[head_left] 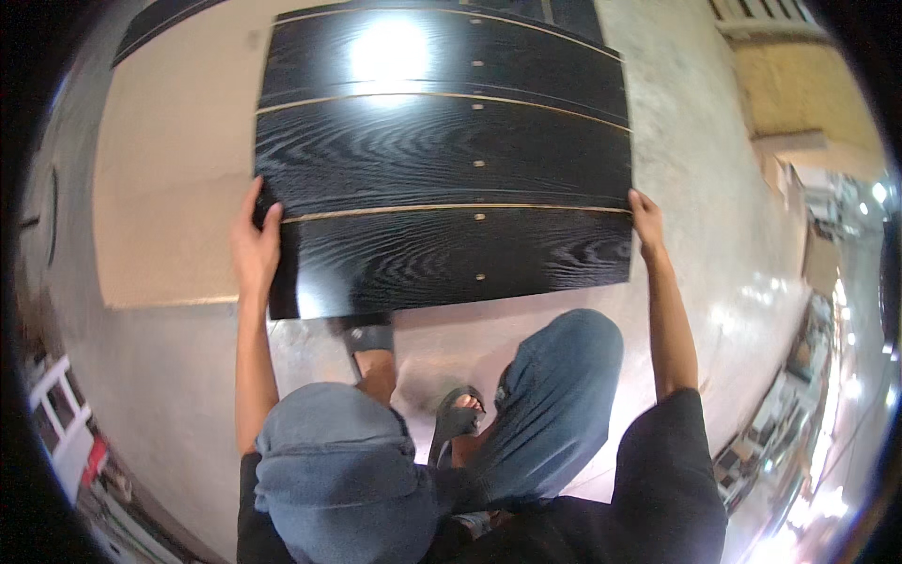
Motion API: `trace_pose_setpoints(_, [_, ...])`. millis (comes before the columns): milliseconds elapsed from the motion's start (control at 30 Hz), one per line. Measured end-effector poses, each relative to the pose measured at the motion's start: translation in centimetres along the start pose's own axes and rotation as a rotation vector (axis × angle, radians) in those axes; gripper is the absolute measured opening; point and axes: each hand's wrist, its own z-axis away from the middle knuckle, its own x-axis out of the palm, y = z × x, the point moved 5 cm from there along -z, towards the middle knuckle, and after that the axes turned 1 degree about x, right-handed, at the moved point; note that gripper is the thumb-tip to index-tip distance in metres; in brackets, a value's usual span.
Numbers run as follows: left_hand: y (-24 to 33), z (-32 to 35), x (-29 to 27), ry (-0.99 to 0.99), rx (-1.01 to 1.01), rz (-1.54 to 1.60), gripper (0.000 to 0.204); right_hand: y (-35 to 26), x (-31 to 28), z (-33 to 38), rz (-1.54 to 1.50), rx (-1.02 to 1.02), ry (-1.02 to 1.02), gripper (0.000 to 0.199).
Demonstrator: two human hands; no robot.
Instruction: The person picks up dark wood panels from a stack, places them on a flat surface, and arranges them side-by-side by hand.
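Observation:
A wide black wood-grain panel (395,249) spans the space in front of me, crossed by thin gold-coloured lines. Small pale fittings or marks run down its middle in a column, and bright light glares off its far part. My left hand (256,244) grips the left edge, thumb on the near side and some fingers hidden. At the right edge, my right hand (645,221) is closed on the same panel, most of its fingers out of sight behind it. Whether it is one board or several joined ones, I cannot tell.
A flat beige sheet (169,197) lies on the grey floor (695,310) at the left, partly behind the panel. Yellowish blocks or boxes (789,94) stand far right. Assorted items (770,423) line the right side. A white frame (61,414) is at the left rim.

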Motion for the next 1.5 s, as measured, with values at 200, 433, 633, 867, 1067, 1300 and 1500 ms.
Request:
trace_pose_setpoints(200, [1.5,0.0,0.8,0.08,-0.025,-0.028,0.043,3.9,0.5,-1.6,-0.085,0.153,-0.057,0.037])
trace_pose_setpoints(433, [1.5,-0.2,0.3,0.062,-0.032,-0.054,0.043,3.2,1.2,-1.4,-0.226,0.122,-0.04,0.032])
trace_pose_setpoints(633, [0.6,-0.3,1.0,0.09,0.007,0.009,0.042,1.6,0.5,-1.4,-0.13,0.075,-0.036,0.036])
trace_pose_setpoints(867, [2.1,2.0,-2.2,0.267,-0.193,0.234,0.05,2.9,-2.7,-1.7,-0.072,0.132,0.024,0.051])
trace_pose_setpoints(1067, [5.3,16.3,-7.1,0.297,-0.351,0.098,0.05,-14.9,-2.0,11.7,0.068,-0.258,-0.232,0.046])
trace_pose_setpoints(1300, [7.9,60.5,-12.8,-0.394,-0.909,0.037,0.048,-23.7,-7.4,39.9,0.447,-0.209,-0.753,0.038])
trace_pose_setpoints(1500, [20.7,98.4,-29.5,-0.927,-1.334,0.03,0.033,-36.6,-16.0,60.0,0.303,0.153,-0.962,0.032])
